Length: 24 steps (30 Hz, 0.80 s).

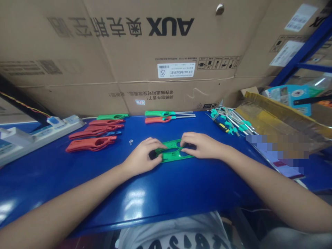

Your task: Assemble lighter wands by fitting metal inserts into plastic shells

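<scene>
A green plastic handle shell (pixel 173 152) lies flat on the blue table (pixel 166 193) in front of me. My left hand (pixel 142 157) curls over its left end, fingers closed on the part. My right hand (pixel 201 145) pinches its upper right edge, fingers bent down onto it. Both hands press the shell against the table top.
Red handle shells (pixel 93 138) are piled at the left with a green one (pixel 112 117) behind. Two assembled lighters, green (pixel 166 113) and red (pixel 162 119), lie at the back. Several metal rods with teal tips (pixel 232 122) sit right. A white power strip (pixel 38 133) lies at the far left; cardboard boxes (pixel 155 52) wall the rear.
</scene>
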Available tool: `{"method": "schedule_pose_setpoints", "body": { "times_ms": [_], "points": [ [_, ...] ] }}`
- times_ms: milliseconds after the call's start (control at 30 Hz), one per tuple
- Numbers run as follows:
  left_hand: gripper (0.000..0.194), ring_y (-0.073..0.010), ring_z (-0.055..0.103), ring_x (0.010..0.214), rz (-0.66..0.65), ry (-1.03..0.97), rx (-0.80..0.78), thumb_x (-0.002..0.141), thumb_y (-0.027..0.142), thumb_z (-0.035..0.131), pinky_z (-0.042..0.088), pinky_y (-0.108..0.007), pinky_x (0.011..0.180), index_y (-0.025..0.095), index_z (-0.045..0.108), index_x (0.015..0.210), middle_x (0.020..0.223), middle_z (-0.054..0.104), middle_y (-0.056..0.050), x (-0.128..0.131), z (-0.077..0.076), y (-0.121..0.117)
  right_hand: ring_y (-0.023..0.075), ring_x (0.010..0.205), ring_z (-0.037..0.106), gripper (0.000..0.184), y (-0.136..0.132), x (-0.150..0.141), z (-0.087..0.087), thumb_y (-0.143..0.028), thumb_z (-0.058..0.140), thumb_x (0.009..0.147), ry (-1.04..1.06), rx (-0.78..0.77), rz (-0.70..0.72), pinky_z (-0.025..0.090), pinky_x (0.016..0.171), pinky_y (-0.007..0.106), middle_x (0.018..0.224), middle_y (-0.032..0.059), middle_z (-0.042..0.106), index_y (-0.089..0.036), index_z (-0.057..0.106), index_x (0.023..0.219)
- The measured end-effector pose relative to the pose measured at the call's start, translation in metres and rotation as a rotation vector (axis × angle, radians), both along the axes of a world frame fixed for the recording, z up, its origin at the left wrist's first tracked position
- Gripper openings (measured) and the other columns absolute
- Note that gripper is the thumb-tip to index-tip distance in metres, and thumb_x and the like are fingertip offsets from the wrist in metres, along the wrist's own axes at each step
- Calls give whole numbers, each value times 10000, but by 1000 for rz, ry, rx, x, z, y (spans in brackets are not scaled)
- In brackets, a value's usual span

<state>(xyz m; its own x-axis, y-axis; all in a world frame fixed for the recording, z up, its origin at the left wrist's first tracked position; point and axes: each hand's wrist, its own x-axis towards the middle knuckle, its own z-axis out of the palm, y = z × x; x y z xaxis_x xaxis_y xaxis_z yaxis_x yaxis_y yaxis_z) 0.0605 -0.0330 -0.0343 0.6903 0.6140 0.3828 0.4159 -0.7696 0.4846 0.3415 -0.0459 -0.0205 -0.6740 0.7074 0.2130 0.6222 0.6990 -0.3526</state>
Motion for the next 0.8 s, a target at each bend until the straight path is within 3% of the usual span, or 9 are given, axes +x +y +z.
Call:
{"method": "schedule_pose_setpoints", "body": {
  "times_ms": [800],
  "points": [
    [325,-243,622,1010,-10,25,-17,823,134,575,502,-441,964,155,719,1114,1099,683,-85,0,-1,0,173,872,647,139,-2,-1,2,-304,584,983,-30,57,44,473,712,278,1016,48,683,-202,675,1001]
  ]
}}
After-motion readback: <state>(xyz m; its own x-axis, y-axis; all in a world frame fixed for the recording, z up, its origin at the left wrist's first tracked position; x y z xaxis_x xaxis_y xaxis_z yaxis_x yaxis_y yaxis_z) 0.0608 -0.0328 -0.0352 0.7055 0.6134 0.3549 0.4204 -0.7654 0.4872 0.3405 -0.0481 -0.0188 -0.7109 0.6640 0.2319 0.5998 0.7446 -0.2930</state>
